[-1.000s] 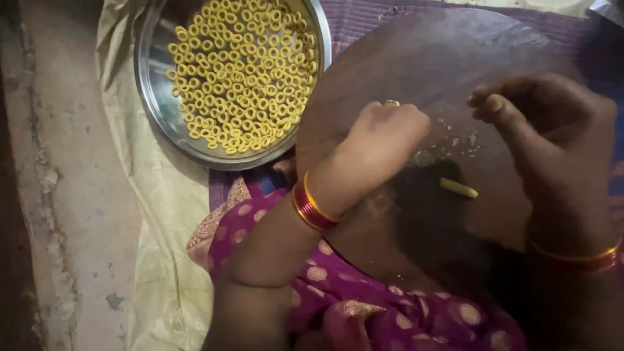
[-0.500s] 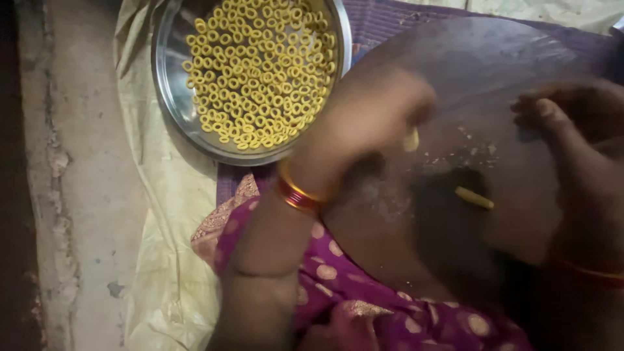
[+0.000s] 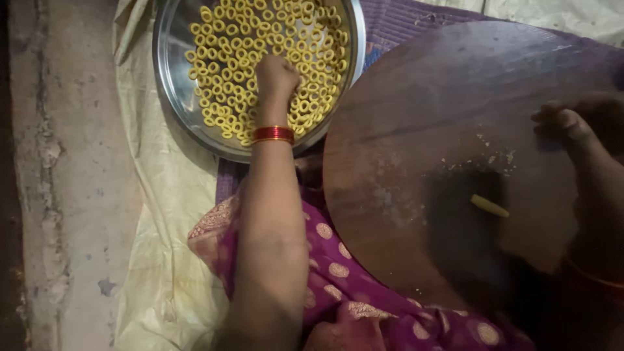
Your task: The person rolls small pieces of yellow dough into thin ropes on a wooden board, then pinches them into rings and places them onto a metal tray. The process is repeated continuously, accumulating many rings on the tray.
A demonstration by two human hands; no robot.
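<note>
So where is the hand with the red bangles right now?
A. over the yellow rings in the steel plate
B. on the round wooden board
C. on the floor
A: the left hand is closed over the small yellow dough rings in the round steel plate.

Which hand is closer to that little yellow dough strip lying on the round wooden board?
Right. The right hand rests on the board's far right side, just above and to the right of the dough strip. The left hand is off the board, in the steel plate of yellow rings.

Steel plate (image 3: 175, 97) — far rim cut off by the top edge; left hand (image 3: 276, 75) — fingertips hidden among yellow rings (image 3: 227, 71), grip unclear; right hand (image 3: 578, 130) — in shadow.
</note>
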